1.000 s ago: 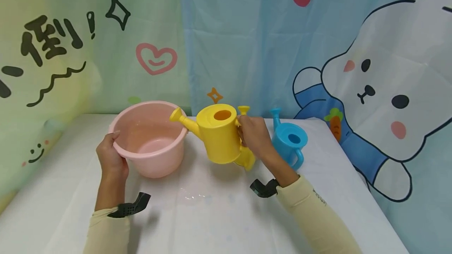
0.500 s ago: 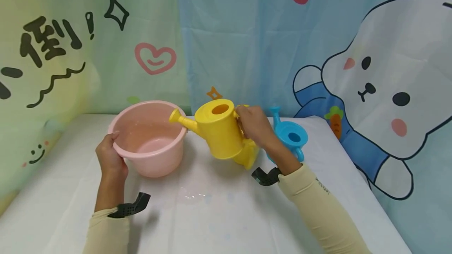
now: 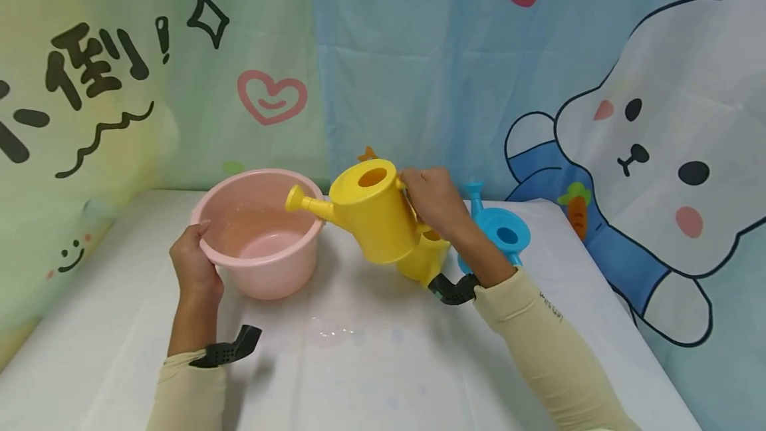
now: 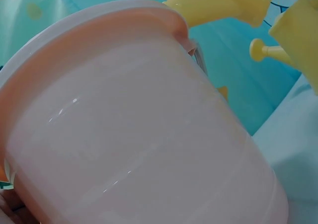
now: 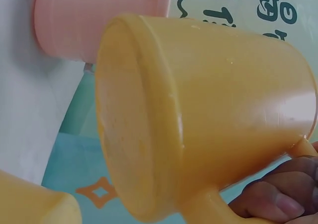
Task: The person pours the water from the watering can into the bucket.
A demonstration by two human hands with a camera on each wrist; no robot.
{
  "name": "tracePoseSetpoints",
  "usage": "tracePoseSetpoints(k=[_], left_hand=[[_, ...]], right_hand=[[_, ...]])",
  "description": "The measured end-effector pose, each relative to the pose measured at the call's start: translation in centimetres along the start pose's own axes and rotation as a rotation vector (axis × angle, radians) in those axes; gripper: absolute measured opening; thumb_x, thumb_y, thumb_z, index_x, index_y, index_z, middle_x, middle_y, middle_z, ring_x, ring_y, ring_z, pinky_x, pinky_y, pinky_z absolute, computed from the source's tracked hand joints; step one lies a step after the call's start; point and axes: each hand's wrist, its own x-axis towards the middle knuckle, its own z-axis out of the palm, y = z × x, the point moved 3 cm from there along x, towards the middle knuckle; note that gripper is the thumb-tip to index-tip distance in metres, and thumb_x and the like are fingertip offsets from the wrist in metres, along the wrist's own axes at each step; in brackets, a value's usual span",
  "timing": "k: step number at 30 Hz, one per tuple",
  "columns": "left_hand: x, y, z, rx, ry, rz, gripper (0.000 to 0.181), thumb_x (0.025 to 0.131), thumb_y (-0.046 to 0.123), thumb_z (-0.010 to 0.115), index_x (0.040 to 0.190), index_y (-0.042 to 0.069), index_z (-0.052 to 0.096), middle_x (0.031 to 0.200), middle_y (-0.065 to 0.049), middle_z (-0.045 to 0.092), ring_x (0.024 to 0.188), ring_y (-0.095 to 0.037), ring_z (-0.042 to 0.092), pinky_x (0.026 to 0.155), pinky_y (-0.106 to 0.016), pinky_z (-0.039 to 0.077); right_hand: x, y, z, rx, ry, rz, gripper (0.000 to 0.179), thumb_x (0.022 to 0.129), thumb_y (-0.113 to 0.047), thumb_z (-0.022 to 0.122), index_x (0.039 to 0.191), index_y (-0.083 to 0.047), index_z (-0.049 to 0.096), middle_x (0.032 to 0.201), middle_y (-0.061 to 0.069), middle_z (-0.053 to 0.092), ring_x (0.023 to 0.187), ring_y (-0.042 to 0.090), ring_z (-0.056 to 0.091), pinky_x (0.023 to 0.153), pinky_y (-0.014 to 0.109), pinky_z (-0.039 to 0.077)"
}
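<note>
My right hand [image 3: 435, 199] grips the handle of a yellow watering can [image 3: 378, 218]. The can is raised and tilted left, its round spout head over the right rim of a pink basin [image 3: 272, 278]. In the right wrist view, curled fingers [image 5: 283, 199] wrap the can's handle and its flat base faces the camera. My left hand [image 3: 196, 265] holds the basin's left rim, thumb over the edge. The basin leans slightly toward me. Its pink outer wall [image 4: 139, 124] fills most of the left wrist view, with little of the hand showing there.
A second yellow watering can [image 3: 423, 259] stands behind the raised one, partly hidden by it and the right wrist. To the right, a blue watering can [image 3: 501, 231] is partly covered by the forearm. Wet drops [image 3: 335, 333] glint on the white tablecloth [image 3: 359, 384]. A printed curtain hangs behind.
My right hand has lifted the back of the yellow watering can, tipping it further toward the basin. More of the second yellow can shows beneath it. The left hand and basin hold their place.
</note>
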Motion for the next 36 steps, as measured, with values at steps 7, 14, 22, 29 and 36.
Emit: tracePoseSetpoints(k=[7,14,22,29,36], left_hand=[[-0.1,0.0,0.2,0.004,-0.013,-0.001,0.052,0.096,0.021,0.039,0.145,0.003,0.043,0.147,-0.006,0.043,0.130,-0.020,0.041,0.110,-0.034,0.028],[-0.2,-0.1,0.2,-0.012,0.009,-0.013,0.051,0.096,0.020,0.040,0.143,0.001,0.045,0.145,-0.007,0.045,0.129,-0.020,0.043,0.109,-0.033,0.030],[-0.3,0.0,0.0,-0.013,0.028,-0.020,0.050,0.096,0.020,0.041,0.142,0.001,0.047,0.144,-0.007,0.047,0.128,-0.020,0.044,0.108,-0.032,0.031],[-0.3,0.2,-0.1,-0.032,0.024,-0.010,0.049,0.096,0.020,0.040,0.141,0.001,0.047,0.143,-0.008,0.047,0.128,-0.021,0.044,0.107,-0.031,0.032],[-0.3,0.1,0.1,-0.004,0.012,-0.006,0.050,0.097,0.020,0.039,0.142,0.003,0.047,0.144,-0.006,0.047,0.128,-0.019,0.044,0.108,-0.031,0.031]], right_hand=[[0.5,-1.1,-0.2,-0.068,-0.003,0.019,0.046,0.096,-0.031,0.044,0.057,-0.007,0.039,0.050,0.006,0.035,0.041,0.023,0.034,0.042,0.030,0.034],[0.9,-2.4,-0.7,-0.138,-0.005,0.056,0.046,0.096,-0.032,0.045,0.059,-0.006,0.041,0.053,0.007,0.038,0.048,0.024,0.042,0.047,0.030,0.039],[1.0,-3.8,-1.3,-0.160,-0.034,0.054,0.044,0.095,-0.032,0.045,0.059,-0.006,0.040,0.052,0.006,0.036,0.046,0.023,0.040,0.046,0.030,0.039],[1.2,-4.9,-1.4,-0.220,-0.044,0.045,0.044,0.094,-0.033,0.044,0.058,-0.008,0.039,0.054,0.006,0.035,0.055,0.027,0.050,0.050,0.030,0.041],[1.3,-5.1,-1.8,-0.226,-0.048,0.057,0.044,0.094,-0.033,0.044,0.059,-0.008,0.038,0.054,0.005,0.035,0.058,0.028,0.052,0.052,0.031,0.043]])
